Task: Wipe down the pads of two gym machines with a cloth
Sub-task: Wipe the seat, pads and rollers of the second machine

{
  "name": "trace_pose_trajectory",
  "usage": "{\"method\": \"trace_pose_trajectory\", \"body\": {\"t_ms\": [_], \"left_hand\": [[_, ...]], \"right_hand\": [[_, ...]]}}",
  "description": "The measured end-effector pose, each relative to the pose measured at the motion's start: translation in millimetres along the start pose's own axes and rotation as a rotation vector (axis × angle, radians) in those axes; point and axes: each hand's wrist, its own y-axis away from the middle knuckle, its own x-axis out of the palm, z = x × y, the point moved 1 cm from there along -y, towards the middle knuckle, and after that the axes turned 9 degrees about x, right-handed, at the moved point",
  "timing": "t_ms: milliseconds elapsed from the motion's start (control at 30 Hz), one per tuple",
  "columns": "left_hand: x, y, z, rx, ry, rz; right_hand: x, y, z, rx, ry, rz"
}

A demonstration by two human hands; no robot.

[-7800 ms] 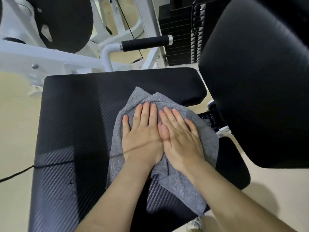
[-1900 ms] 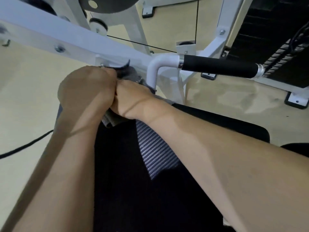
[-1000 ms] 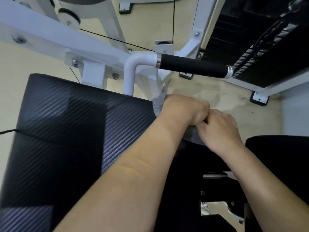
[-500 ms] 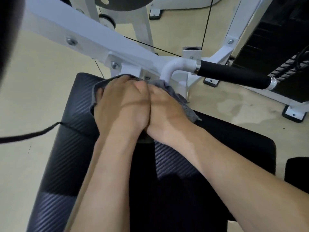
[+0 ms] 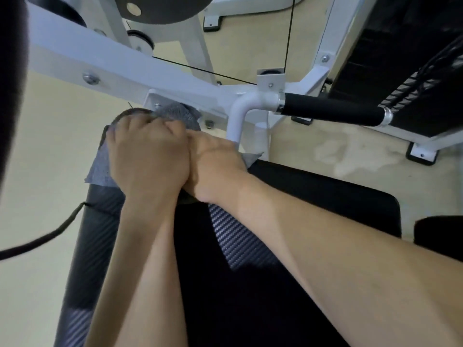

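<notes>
We have both hands side by side at the far edge of the black pad, their inner edges touching. Our left hand lies on top of the grey cloth, its fingers pressed together and curled down at the knuckles over the pad's edge, bunching the cloth under them; the fingertips are hidden. The cloth bulges out beyond those knuckles, up against the white frame, and a flap of it hangs out past the thumb side onto the pad's left corner. Our right hand rests just beside the left, also on the cloth, with a grey corner showing at its right edge. Its fingers fold away behind the back of the hand, so we cannot tell whether they grip the cloth or only press on it. Beyond the right hand a white tube rises to a black handle. A black strap runs off the pad's left side across the pale floor.
</notes>
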Motion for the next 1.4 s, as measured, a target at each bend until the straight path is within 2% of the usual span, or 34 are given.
{"method": "trace_pose_trajectory", "body": {"t_ms": [167, 267, 400, 533, 633, 733, 867, 1000, 1067, 1200, 1300, 1400], "left_hand": [[17, 38, -54, 0.094, -0.026, 0.136], [30, 47, -79, 0.210, -0.021, 0.195], [46, 62, -123, 0.346, 0.025, 0.284], [60, 81, -144, 0.523, 0.075, 0.246], [61, 86, -133, 0.492, 0.061, 0.194], [57, 91, -122, 0.468, 0.016, 0.159], [54, 84, -137, 0.494, -0.010, 0.250], [67, 79, -176, 0.767, -0.153, 0.443], [81, 70, -193, 0.788, -0.131, 0.592], [113, 53, -232, 0.859, -0.088, 0.996], [124, 58, -254, 0.944, -0.035, 1.216], [125, 70, -274, 1.080, -0.037, 1.282]], "right_hand": [[-4, 54, -46, 0.108, -0.109, -0.111], [-1, 71, -72, 0.203, -0.036, -0.176], [-9, 105, -109, 0.399, -0.032, -0.159], [-1, 136, -149, 0.540, 0.105, -0.284], [13, 158, -161, 0.718, 0.075, -0.345], [25, 180, -153, 0.890, -0.017, -0.299], [24, 169, -146, 1.073, -0.207, -0.256], [23, 152, -158, 1.168, -0.199, -0.354], [22, 152, -166, 1.199, -0.265, -0.400], [25, 162, -168, 1.243, -0.393, -0.492], [33, 180, -154, 1.290, -0.452, -0.456], [35, 196, -142, 1.259, -0.422, -0.380]]}}
